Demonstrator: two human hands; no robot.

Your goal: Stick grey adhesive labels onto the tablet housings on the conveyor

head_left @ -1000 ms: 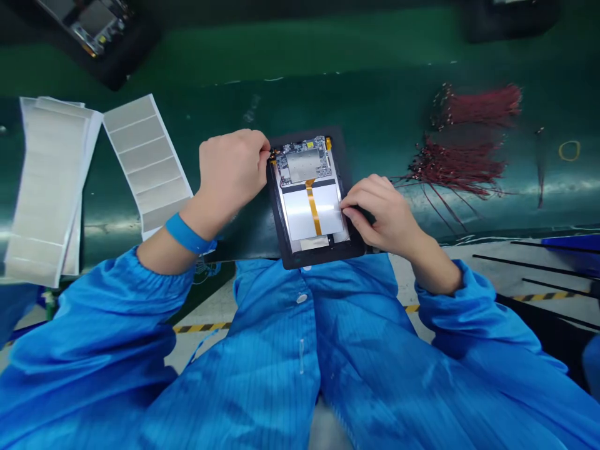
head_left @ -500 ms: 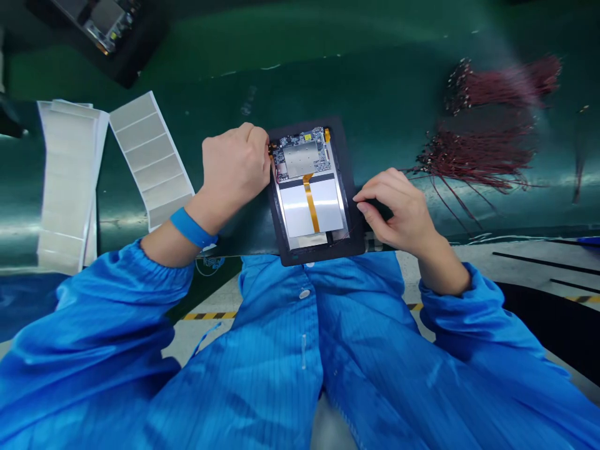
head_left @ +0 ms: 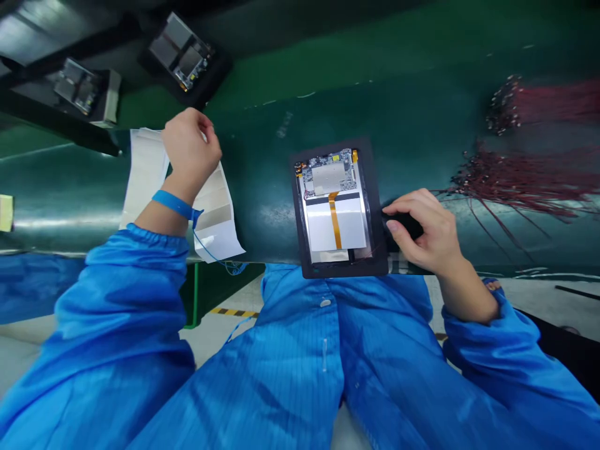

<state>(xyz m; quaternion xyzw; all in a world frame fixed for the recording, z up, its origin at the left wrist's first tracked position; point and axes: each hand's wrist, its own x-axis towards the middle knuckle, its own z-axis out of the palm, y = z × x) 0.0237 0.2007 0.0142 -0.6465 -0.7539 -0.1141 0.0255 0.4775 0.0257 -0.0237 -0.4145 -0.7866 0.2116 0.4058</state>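
Observation:
An opened tablet (head_left: 335, 225) lies in a black frame at the table's front edge, its circuit board (head_left: 328, 178) and a silver battery with an amber ribbon strip exposed. My right hand (head_left: 426, 228) is at the tablet's right edge, thumb and fingertips slightly apart, with nothing visible between them. Left of the tablet, my left hand (head_left: 192, 144) is over the label sheet (head_left: 213, 206), its fingers curled in. Whatever those fingers hold, if anything, is hidden. A blue wrist strap (head_left: 173, 207) circles my left wrist, its cord trailing across the sheet.
More label sheets (head_left: 143, 175) lie behind my left wrist. Bundles of dark red wires (head_left: 520, 181) spread on the right. Another opened device (head_left: 182, 53) sits at the back left, beside a further one (head_left: 79, 87) on a pale block.
My left hand has left the tablet's upper left corner and moved left to the label sheet. My right hand stays by the tablet's right edge. The view has shifted left.

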